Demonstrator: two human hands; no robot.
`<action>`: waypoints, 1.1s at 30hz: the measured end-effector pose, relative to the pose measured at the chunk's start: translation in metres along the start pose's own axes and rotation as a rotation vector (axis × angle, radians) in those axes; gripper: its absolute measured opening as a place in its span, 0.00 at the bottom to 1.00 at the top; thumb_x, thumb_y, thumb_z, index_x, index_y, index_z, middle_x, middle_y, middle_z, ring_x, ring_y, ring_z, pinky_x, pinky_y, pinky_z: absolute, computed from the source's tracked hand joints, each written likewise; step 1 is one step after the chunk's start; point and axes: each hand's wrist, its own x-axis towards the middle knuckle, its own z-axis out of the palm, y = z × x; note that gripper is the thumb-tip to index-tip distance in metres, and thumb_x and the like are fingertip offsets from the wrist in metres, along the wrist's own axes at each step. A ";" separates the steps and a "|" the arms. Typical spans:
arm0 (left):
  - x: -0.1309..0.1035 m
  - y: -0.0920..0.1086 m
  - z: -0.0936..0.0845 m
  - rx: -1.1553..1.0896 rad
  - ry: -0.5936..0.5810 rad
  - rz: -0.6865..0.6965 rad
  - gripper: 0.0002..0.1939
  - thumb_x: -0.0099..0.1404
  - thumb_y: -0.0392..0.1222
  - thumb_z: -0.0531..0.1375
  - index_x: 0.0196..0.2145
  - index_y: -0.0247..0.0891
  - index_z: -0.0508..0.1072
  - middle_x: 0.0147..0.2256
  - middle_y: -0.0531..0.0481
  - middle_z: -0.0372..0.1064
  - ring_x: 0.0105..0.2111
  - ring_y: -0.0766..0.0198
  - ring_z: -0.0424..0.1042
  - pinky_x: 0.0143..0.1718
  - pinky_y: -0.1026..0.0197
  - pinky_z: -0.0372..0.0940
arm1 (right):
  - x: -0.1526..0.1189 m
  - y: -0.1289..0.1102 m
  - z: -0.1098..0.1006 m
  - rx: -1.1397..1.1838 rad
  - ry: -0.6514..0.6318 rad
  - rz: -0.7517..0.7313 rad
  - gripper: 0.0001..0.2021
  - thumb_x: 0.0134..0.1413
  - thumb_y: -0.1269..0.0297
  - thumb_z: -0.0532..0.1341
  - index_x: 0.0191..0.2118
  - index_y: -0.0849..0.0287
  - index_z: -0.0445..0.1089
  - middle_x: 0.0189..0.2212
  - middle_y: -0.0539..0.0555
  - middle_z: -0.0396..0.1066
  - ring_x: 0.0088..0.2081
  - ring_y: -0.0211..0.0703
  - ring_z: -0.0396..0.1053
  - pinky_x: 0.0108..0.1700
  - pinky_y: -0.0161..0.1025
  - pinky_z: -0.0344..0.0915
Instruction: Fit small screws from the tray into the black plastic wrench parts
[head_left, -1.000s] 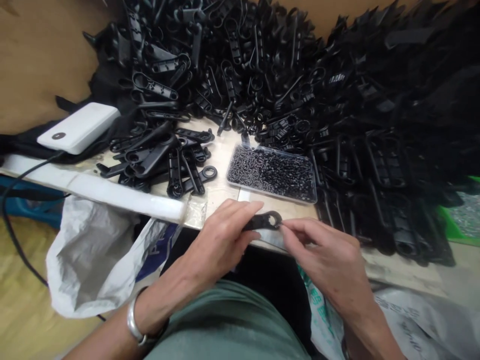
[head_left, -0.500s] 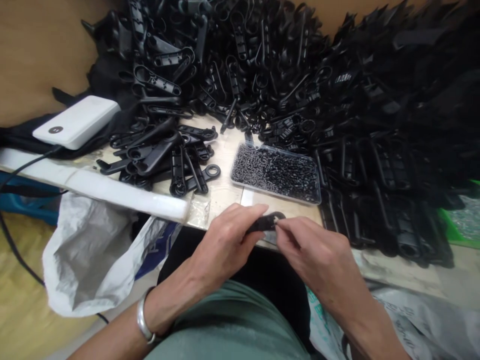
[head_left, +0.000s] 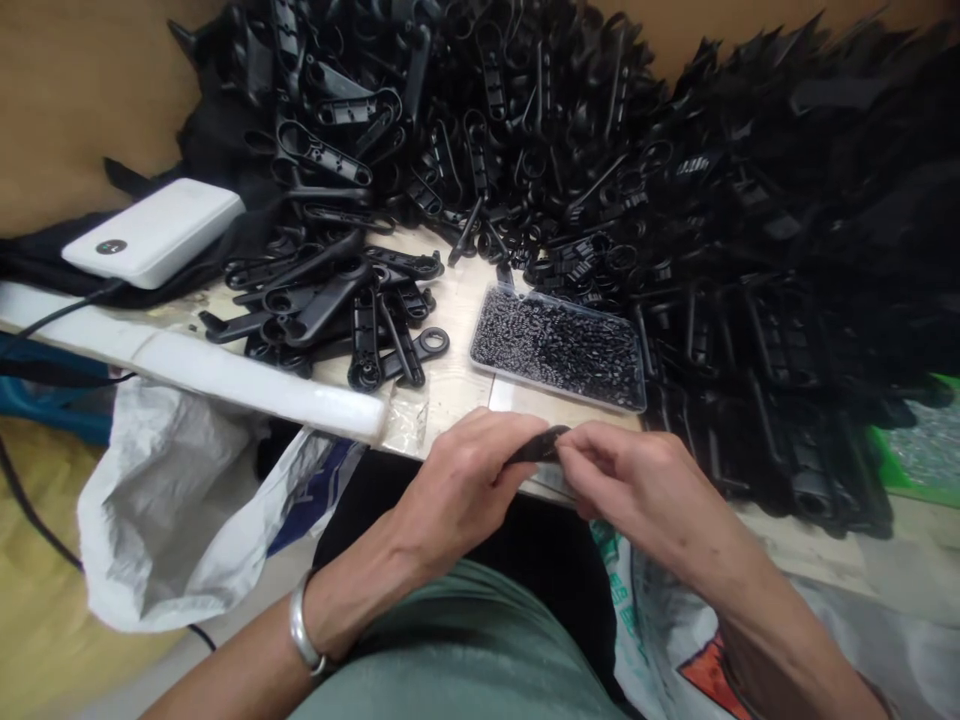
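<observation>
A black plastic part [head_left: 534,449] sits in my left hand [head_left: 469,470], with the thumb and fingers closed around it near the table's front edge. My right hand [head_left: 630,480] is pinched at the part's right end. Whatever is between the right fingertips is too small or too hidden to name. Just beyond both hands lies a clear plastic box [head_left: 643,406] full of small dark pieces. To the left of the box is a loose heap of black plastic handle-like parts [head_left: 330,310].
A large pile of black parts [head_left: 480,120] covers the back and right. On the left, a white power bank [head_left: 154,232] with a cable lies on dark cloth. A white foam strip [head_left: 247,385] runs along the left edge, above a white sack [head_left: 165,520]. A green tray [head_left: 911,490] stands far right.
The part in my left hand has tilted, so less of its face shows. My right hand stays pinched at its end, its wrist turned further right. The view has shifted slightly.
</observation>
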 end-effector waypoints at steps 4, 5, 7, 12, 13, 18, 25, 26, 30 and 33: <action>0.000 -0.002 0.002 -0.013 0.010 0.008 0.12 0.62 0.31 0.61 0.44 0.39 0.70 0.42 0.49 0.73 0.41 0.63 0.72 0.43 0.60 0.68 | 0.003 -0.003 -0.002 -0.026 -0.040 0.006 0.12 0.58 0.67 0.54 0.23 0.56 0.61 0.17 0.40 0.66 0.21 0.31 0.64 0.28 0.32 0.57; -0.001 -0.002 0.002 -0.018 0.015 0.011 0.12 0.62 0.31 0.61 0.44 0.39 0.69 0.42 0.49 0.73 0.41 0.62 0.72 0.43 0.60 0.68 | 0.004 -0.004 -0.003 -0.051 -0.042 0.002 0.12 0.59 0.67 0.54 0.23 0.56 0.61 0.17 0.41 0.66 0.22 0.32 0.65 0.28 0.32 0.57; -0.001 -0.002 0.002 -0.028 0.022 0.018 0.12 0.63 0.31 0.61 0.44 0.39 0.69 0.42 0.48 0.73 0.41 0.62 0.72 0.43 0.60 0.68 | 0.005 -0.007 -0.003 -0.127 -0.037 -0.004 0.12 0.59 0.67 0.53 0.24 0.56 0.60 0.17 0.43 0.66 0.22 0.34 0.65 0.28 0.33 0.57; -0.001 -0.002 0.003 -0.060 0.037 0.027 0.12 0.62 0.30 0.60 0.43 0.38 0.69 0.41 0.48 0.73 0.41 0.62 0.72 0.43 0.59 0.68 | 0.006 -0.018 0.002 -0.416 -0.034 -0.033 0.11 0.61 0.67 0.51 0.26 0.56 0.58 0.19 0.50 0.64 0.21 0.39 0.63 0.27 0.37 0.54; -0.001 -0.002 0.003 -0.065 0.040 0.024 0.12 0.62 0.29 0.60 0.43 0.38 0.69 0.41 0.48 0.73 0.41 0.62 0.72 0.43 0.59 0.68 | 0.006 -0.021 0.004 -0.481 -0.033 -0.033 0.10 0.59 0.70 0.52 0.26 0.56 0.57 0.19 0.50 0.64 0.20 0.39 0.62 0.26 0.38 0.53; 0.000 -0.004 0.004 -0.080 0.049 0.023 0.15 0.59 0.25 0.59 0.42 0.36 0.70 0.38 0.49 0.73 0.38 0.63 0.71 0.40 0.61 0.67 | 0.004 -0.031 0.014 -0.749 0.008 -0.048 0.10 0.49 0.81 0.53 0.26 0.58 0.59 0.18 0.50 0.63 0.17 0.39 0.60 0.23 0.39 0.44; 0.001 -0.006 -0.002 -0.075 -0.054 -0.012 0.09 0.62 0.28 0.58 0.39 0.36 0.70 0.37 0.48 0.70 0.37 0.63 0.69 0.38 0.61 0.66 | 0.009 -0.013 -0.004 -0.094 -0.104 0.096 0.13 0.63 0.63 0.52 0.26 0.57 0.63 0.15 0.46 0.67 0.21 0.36 0.67 0.28 0.34 0.59; 0.002 -0.006 -0.002 -0.076 -0.072 -0.014 0.09 0.62 0.28 0.58 0.39 0.37 0.70 0.36 0.49 0.70 0.37 0.63 0.69 0.38 0.61 0.65 | 0.008 -0.009 -0.004 0.021 -0.105 0.133 0.14 0.62 0.60 0.53 0.26 0.58 0.65 0.15 0.46 0.67 0.20 0.35 0.67 0.28 0.33 0.60; 0.001 -0.005 -0.002 -0.087 -0.044 0.011 0.09 0.62 0.28 0.58 0.40 0.37 0.71 0.37 0.49 0.70 0.37 0.65 0.69 0.38 0.63 0.65 | -0.005 0.001 0.006 0.482 0.107 0.277 0.12 0.56 0.56 0.61 0.31 0.61 0.69 0.17 0.48 0.70 0.21 0.35 0.68 0.26 0.31 0.65; -0.001 0.000 0.000 -0.123 0.053 0.028 0.11 0.62 0.28 0.59 0.42 0.37 0.70 0.38 0.49 0.70 0.39 0.66 0.69 0.41 0.65 0.66 | -0.017 0.002 0.019 0.795 0.335 0.346 0.18 0.51 0.55 0.66 0.43 0.62 0.68 0.24 0.52 0.74 0.26 0.39 0.73 0.31 0.36 0.72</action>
